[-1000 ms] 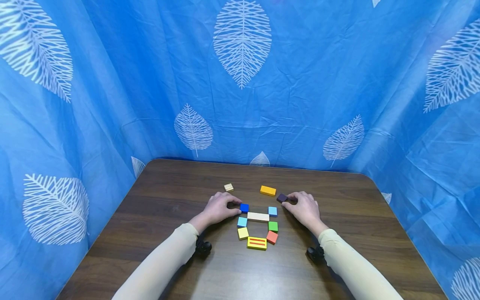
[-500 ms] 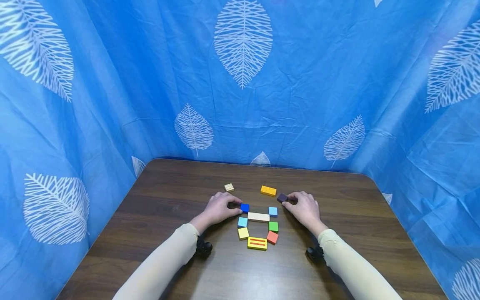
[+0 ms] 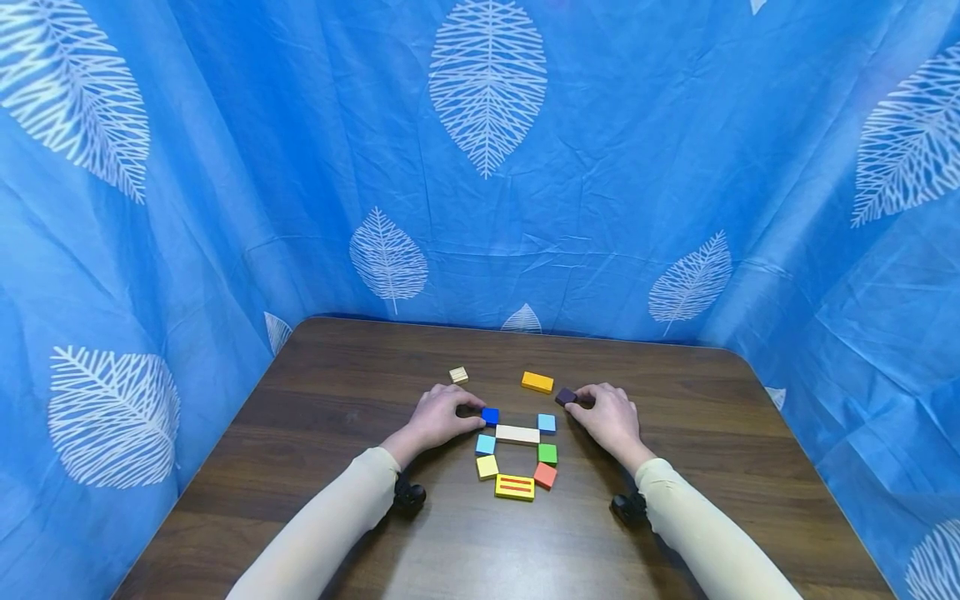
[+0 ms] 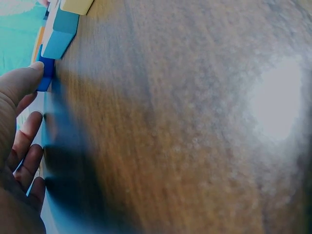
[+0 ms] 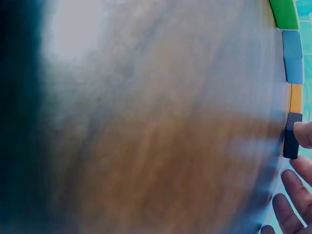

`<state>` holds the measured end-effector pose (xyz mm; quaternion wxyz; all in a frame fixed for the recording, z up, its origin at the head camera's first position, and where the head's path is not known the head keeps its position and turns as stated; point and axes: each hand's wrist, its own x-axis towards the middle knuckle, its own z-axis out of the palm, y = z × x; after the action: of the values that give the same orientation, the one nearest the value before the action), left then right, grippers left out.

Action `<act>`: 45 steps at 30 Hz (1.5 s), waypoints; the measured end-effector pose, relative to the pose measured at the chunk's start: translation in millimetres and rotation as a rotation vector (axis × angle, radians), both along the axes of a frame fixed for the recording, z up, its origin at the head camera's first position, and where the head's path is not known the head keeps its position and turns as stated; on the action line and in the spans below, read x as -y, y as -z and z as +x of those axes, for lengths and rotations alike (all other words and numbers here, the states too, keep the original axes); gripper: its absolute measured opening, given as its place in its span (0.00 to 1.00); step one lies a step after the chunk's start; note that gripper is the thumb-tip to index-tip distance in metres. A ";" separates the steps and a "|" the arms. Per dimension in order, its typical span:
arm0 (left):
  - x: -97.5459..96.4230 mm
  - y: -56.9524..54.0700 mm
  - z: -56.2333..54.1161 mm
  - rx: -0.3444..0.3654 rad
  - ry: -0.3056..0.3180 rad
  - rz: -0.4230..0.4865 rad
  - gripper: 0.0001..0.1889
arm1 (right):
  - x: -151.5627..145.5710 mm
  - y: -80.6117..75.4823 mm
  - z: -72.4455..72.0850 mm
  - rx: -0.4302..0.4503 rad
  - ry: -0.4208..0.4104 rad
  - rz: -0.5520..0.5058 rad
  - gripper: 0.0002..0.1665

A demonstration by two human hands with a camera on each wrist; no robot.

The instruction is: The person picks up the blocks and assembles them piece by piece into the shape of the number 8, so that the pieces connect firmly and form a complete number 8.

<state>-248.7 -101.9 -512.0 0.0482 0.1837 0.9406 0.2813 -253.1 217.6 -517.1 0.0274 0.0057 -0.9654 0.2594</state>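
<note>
In the head view my left hand (image 3: 442,416) pinches a dark blue block (image 3: 491,416) between thumb and index finger, at the upper left of a ring of blocks. The left wrist view shows the thumb against the blue block (image 4: 46,74), the other fingers loosely bent below. My right hand (image 3: 611,418) pinches a dark purple block (image 3: 565,397), turned at an angle beyond the ring's upper right. In the right wrist view the thumb lies on this dark block (image 5: 292,135). A cream plank (image 3: 517,434) lies between the ring's two sides.
Light blue blocks (image 3: 547,424), a green block (image 3: 547,453), a red block (image 3: 545,476), a pale yellow block (image 3: 487,467) and a striped yellow block (image 3: 514,487) form the ring. An orange block (image 3: 537,382) and a small beige block (image 3: 458,375) lie farther back on the wooden table (image 3: 360,358).
</note>
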 end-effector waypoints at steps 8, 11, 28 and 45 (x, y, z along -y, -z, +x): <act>-0.2 0.5 0.3 -0.002 -0.001 -0.004 0.15 | -6.4 -4.3 -0.1 -0.018 -0.063 -0.051 0.20; -0.3 0.4 0.4 0.000 -0.001 0.000 0.15 | -9.5 -5.8 -1.9 -0.008 -0.121 -0.096 0.19; -0.1 1.8 -0.9 0.002 -0.002 -0.006 0.15 | 2.9 -19.2 -19.6 0.150 -0.318 -0.100 0.19; 0.5 1.4 -1.1 0.010 0.009 0.022 0.15 | 6.1 -18.9 -25.9 0.160 -0.373 -0.046 0.16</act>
<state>-249.7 -102.4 -513.3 0.0523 0.1869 0.9365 0.2922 -279.0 211.5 -498.2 -0.0981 0.1632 -0.9404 0.2818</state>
